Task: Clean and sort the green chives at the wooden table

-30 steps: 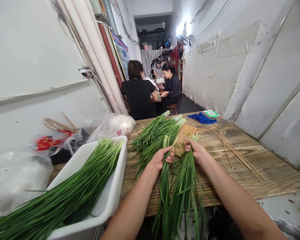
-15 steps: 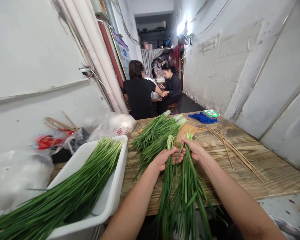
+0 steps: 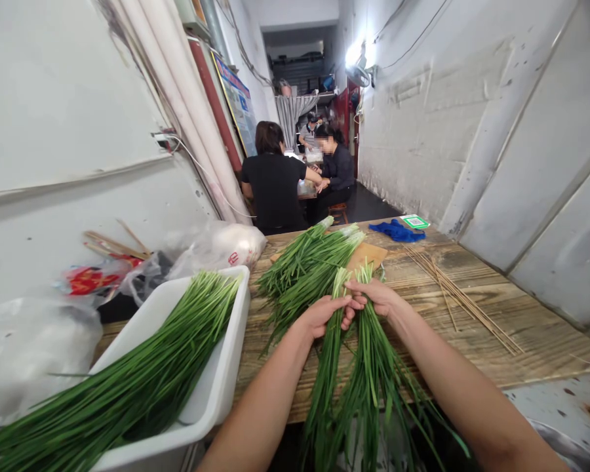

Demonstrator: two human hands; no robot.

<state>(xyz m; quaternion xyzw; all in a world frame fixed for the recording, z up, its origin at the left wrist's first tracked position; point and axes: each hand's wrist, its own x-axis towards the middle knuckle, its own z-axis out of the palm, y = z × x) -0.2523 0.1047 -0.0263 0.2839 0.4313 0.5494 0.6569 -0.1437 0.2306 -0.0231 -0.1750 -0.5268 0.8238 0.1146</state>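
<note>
My left hand (image 3: 328, 311) is closed round a bunch of garlic chives (image 3: 328, 367), pale stem ends up and green leaves hanging over the table's front edge. Beside it, my right hand (image 3: 376, 296) grips a second, fuller bunch of chives (image 3: 371, 360) just below its pale ends. The fingers of both hands meet between the two bunches. Just beyond them, a pile of chives (image 3: 309, 255) lies on the table, some of it wrapped in clear film at the stem ends. At left, more long chives (image 3: 162, 354) fill a white plastic tub (image 3: 229, 367) and hang over its near side.
On the wooden table (image 3: 491, 288) lie thin wooden sticks (image 3: 467, 305), a blue cloth (image 3: 398, 230), a green card with a code (image 3: 415, 221) and a brown board (image 3: 368, 254). Plastic bags (image 3: 226, 246) stand behind the tub. Several people (image 3: 278, 174) are farther back.
My left fingers, stretched out before, have curled in round the stems. My right hand has shifted slightly left, bringing the two bunches' tops closer together.
</note>
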